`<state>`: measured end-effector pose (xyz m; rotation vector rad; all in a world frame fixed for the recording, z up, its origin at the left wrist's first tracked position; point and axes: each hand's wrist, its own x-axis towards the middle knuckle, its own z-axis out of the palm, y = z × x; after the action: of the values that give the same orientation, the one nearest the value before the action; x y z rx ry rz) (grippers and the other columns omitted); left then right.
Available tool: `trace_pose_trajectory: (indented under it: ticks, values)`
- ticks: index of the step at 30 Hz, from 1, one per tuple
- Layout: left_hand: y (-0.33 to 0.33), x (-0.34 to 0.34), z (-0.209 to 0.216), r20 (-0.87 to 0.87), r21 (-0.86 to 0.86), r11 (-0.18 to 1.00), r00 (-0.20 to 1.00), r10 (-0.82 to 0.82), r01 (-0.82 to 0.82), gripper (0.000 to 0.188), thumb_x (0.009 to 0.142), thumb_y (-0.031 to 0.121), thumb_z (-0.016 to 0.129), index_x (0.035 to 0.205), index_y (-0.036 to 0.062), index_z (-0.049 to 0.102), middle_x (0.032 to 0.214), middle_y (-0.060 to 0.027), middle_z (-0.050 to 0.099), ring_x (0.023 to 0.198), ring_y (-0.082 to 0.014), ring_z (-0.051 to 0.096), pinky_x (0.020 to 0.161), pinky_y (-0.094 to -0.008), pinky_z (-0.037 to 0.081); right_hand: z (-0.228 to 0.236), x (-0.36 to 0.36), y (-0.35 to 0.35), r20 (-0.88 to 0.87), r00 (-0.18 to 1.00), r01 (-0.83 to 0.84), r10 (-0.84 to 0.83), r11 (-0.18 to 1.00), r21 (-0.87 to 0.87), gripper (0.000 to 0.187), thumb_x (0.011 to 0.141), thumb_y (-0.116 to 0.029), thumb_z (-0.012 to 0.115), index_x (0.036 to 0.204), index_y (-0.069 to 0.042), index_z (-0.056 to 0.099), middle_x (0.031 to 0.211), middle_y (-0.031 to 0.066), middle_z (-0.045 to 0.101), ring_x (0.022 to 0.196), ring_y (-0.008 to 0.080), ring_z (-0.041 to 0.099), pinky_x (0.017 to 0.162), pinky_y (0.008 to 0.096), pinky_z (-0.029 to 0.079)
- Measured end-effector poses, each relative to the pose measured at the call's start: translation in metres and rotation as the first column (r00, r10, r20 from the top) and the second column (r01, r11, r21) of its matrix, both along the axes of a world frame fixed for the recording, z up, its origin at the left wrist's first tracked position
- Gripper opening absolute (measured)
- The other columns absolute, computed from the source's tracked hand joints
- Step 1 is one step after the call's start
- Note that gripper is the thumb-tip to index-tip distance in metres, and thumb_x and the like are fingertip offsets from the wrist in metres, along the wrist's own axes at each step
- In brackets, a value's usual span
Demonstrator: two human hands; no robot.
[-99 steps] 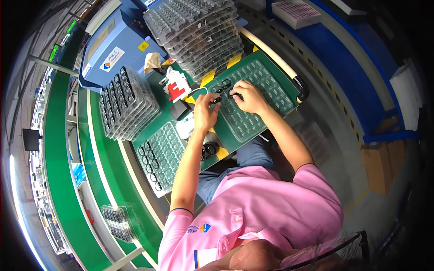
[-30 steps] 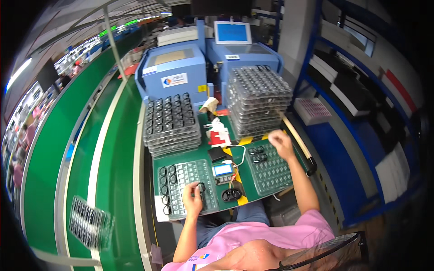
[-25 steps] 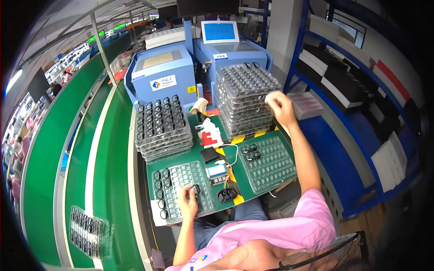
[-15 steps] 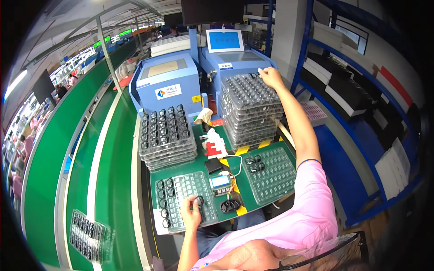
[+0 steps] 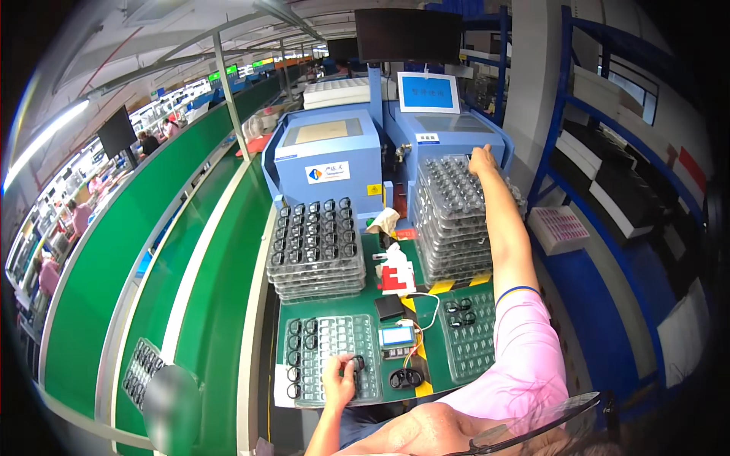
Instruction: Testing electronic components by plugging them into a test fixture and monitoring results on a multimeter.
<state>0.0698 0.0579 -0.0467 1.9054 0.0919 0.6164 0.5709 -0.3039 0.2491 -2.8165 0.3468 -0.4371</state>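
Note:
My left hand (image 5: 337,381) is closed on a black watch-like band (image 5: 357,363), low over the near left clear tray (image 5: 342,334). Several similar black bands stand in that tray's left columns. My right arm reaches far forward. At the top of the tall stack of clear trays (image 5: 456,235), my right hand (image 5: 481,161) is closed, its fingertips mostly hidden; whatever they grip is too small to make out. Between the near trays sit a small device with a lit screen (image 5: 397,336) and a black oval object (image 5: 406,378), with thin wires beside them.
A shorter tray stack (image 5: 315,277) filled with black bands stands at the left. Two blue machines (image 5: 327,156) are behind. At the right lies another clear tray (image 5: 468,349) with a few bands. A green conveyor (image 5: 228,327) runs along the left; a blurred patch partly covers a tray there.
The whole view has shifted, so the bench appears further right and lower. My right hand stays at the tall stack's top; my left hand keeps the band over the near left tray.

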Motion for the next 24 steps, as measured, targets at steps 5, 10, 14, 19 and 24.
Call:
trace_pose_trajectory:
  ticks: [5, 10, 14, 19, 24]
  values:
    - [-0.002, 0.004, 0.007, 0.007, 0.040, 0.999, 1.000, -0.014, 0.014, 0.013, 0.094, -0.003, 0.070, 0.106, 0.0009, 0.073, 0.091, -0.0111, 0.066, 0.079, -0.0233, 0.064, 0.075, -0.0345, 0.053, 0.003, -0.004, -0.011, 0.154, 0.987, -0.038, 0.044, 0.998, -0.040, 0.045, 0.086, 0.002, 0.075, 0.130, -0.001, 0.070, 0.152, 0.0232, 0.051, 0.133, 0.0433, 0.060, 0.112, 0.0499, 0.053]
    - [-0.003, 0.004, 0.004, 0.044, 0.120, 0.993, 0.999, -0.024, 0.018, 0.013, 0.094, -0.001, 0.069, 0.106, 0.0027, 0.072, 0.092, -0.0139, 0.065, 0.082, -0.0305, 0.065, 0.076, -0.0390, 0.053, 0.006, -0.050, 0.001, 0.559, 0.686, -0.400, 0.466, 0.883, -0.246, 0.017, 0.096, -0.011, 0.066, 0.111, -0.004, 0.067, 0.124, 0.0191, 0.062, 0.121, 0.0405, 0.059, 0.098, 0.0508, 0.054]
    - [-0.010, 0.000, 0.013, 0.050, 0.219, 0.975, 0.997, -0.052, 0.040, 0.016, 0.095, -0.003, 0.067, 0.109, 0.0040, 0.071, 0.093, -0.0144, 0.063, 0.084, -0.0326, 0.063, 0.078, -0.0407, 0.052, 0.001, -0.162, 0.012, 0.664, 0.462, -0.576, 0.588, 0.768, -0.279, 0.012, 0.101, -0.018, 0.061, 0.104, -0.007, 0.067, 0.098, 0.0141, 0.068, 0.100, 0.0377, 0.067, 0.088, 0.0499, 0.055]
    - [-0.019, -0.018, 0.013, 0.098, 0.342, 0.940, 0.993, -0.059, 0.022, 0.019, 0.095, -0.004, 0.067, 0.113, 0.0029, 0.070, 0.098, -0.0165, 0.064, 0.090, -0.0369, 0.063, 0.080, -0.0436, 0.051, -0.048, -0.299, 0.025, 0.465, 0.386, -0.715, 0.797, 0.577, -0.394, 0.014, 0.098, -0.017, 0.065, 0.101, -0.004, 0.068, 0.089, 0.0131, 0.070, 0.082, 0.0309, 0.070, 0.070, 0.0414, 0.059]
    - [-0.024, -0.018, 0.028, 0.097, 0.503, 0.857, 0.977, -0.191, 0.117, 0.024, 0.090, -0.007, 0.064, 0.113, 0.0020, 0.068, 0.102, -0.0184, 0.064, 0.096, -0.0407, 0.063, 0.084, -0.0461, 0.052, -0.128, -0.380, 0.020, 0.343, 0.380, -0.875, 0.859, 0.454, -0.169, 0.011, 0.095, -0.014, 0.069, 0.103, -0.006, 0.071, 0.094, 0.0116, 0.074, 0.086, 0.0335, 0.072, 0.074, 0.0441, 0.059]
